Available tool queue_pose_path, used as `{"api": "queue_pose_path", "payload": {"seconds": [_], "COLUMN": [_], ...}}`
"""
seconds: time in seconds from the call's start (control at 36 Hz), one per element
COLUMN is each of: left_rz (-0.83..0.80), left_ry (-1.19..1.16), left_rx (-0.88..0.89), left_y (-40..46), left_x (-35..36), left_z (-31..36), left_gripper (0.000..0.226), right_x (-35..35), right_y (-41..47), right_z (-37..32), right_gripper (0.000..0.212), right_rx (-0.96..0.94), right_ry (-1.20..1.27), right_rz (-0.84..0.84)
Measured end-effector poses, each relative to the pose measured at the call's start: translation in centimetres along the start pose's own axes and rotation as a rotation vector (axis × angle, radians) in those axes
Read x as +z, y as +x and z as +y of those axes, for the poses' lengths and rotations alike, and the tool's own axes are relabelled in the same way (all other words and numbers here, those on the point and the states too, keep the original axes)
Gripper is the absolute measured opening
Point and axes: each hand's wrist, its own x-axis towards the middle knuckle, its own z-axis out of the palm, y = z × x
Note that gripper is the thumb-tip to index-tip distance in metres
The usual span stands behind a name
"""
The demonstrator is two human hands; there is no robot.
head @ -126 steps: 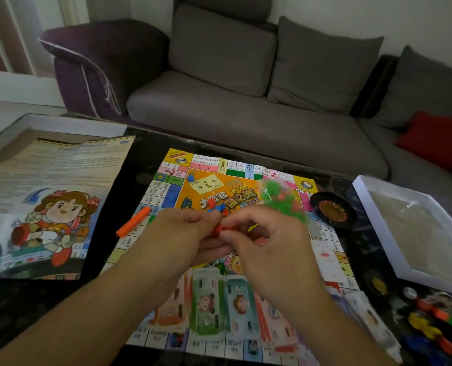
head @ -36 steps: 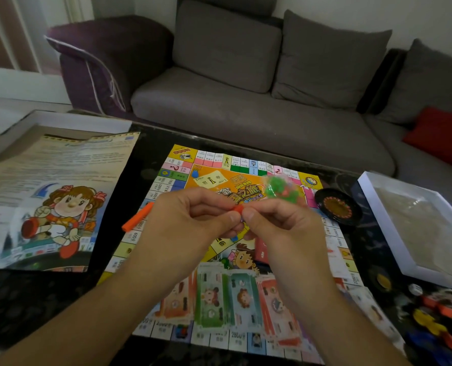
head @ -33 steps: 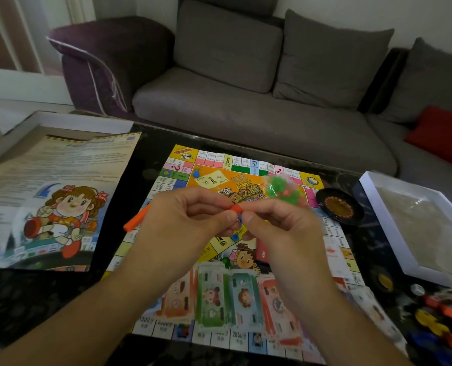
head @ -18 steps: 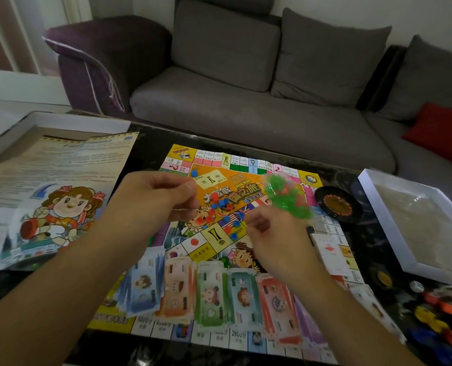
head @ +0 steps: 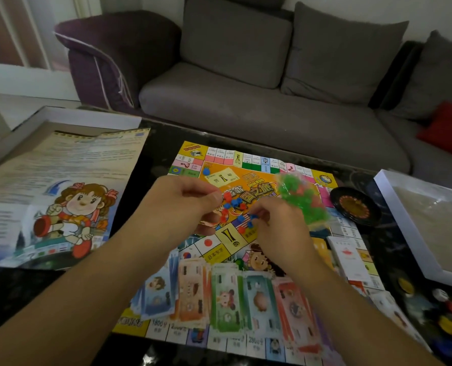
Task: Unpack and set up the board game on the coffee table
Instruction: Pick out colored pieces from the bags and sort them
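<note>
The colourful game board (head: pixel 256 165) lies flat on the dark coffee table (head: pixel 156 143). Small red and blue pieces (head: pixel 232 204) are scattered on its orange centre. My right hand (head: pixel 280 228) holds a clear bag of green pieces (head: pixel 298 202) above the board, its fingertips down among the loose pieces. My left hand (head: pixel 182 207) hovers just left of them with fingers curled and fingertips together; whether it pinches anything is hidden. A row of paper banknotes (head: pixel 227 297) is fanned along the board's near edge.
A printed sheet with a cartoon girl (head: pixel 74 207) covers the box lid (head: pixel 87 118) at left. A black roulette dish (head: pixel 355 206), a white box tray (head: pixel 393 212), card decks (head: pixel 349 254) and coloured tokens (head: pixel 451 320) sit at right. A grey sofa (head: pixel 246 107) stands beyond.
My hands, pinched together a second ago, have come apart. Red and blue pieces now lie on the board's centre. The orange stick at the board's left edge is no longer visible.
</note>
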Motion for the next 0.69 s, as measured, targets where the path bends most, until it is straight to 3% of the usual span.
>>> {"api": "queue_pose_path", "payload": {"seconds": [0.11,0.44,0.69], "left_rz": [-0.023,-0.030,-0.031], "left_ry": [0.020,0.029,0.000], "left_rx": [0.005,-0.009,-0.008], "left_y": [-0.1,-0.3,-0.4], "left_x": [0.0,0.3,0.0], "left_z": [-0.2,0.0,0.2], "left_gripper": [0.005,0.006,0.004], "right_x": [0.5,0.7,-1.1], "right_y": [0.7,0.6,2.3], "right_z": [0.4,1.4,1.9], "right_gripper": [0.032,0.029,0.024], "right_rx": [-0.042,-0.130,-0.022], "right_ry": [-0.031,-0.107,-0.004], "right_rz": [-0.060,-0.098,-0.024]}}
